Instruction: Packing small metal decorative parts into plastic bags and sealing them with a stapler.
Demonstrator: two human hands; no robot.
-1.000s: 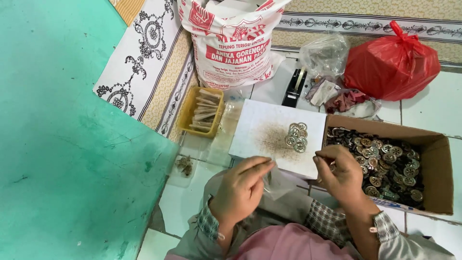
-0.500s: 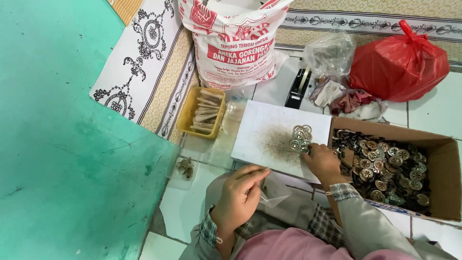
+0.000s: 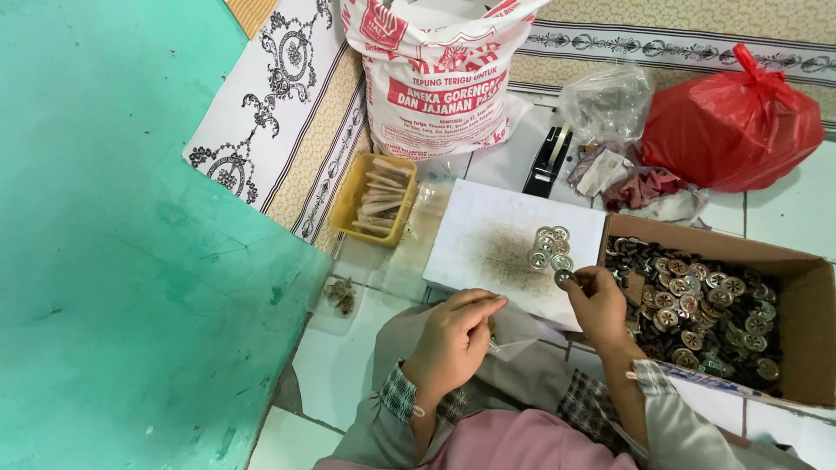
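My right hand (image 3: 599,305) pinches a small round metal piece at the near edge of a cluster of metal pieces (image 3: 549,246) lying on a white board (image 3: 488,252). My left hand (image 3: 457,339) rests over my lap with fingers curled on a small clear plastic bag (image 3: 514,335). To the right, a cardboard box (image 3: 801,322) holds several round metal pieces (image 3: 705,300), dark and silvery.
A yellow tray (image 3: 353,200) of thin sticks stands left of the board. Behind are a printed white sack (image 3: 444,78), a black tape dispenser (image 3: 547,161), a clear bag (image 3: 605,100), cloth scraps (image 3: 640,187) and a red plastic bag (image 3: 736,126). A green wall (image 3: 113,261) fills the left.
My right hand moved from the box's edge onto the white board, reaching the cluster of metal pieces. My left hand stayed over my lap with the plastic bag.
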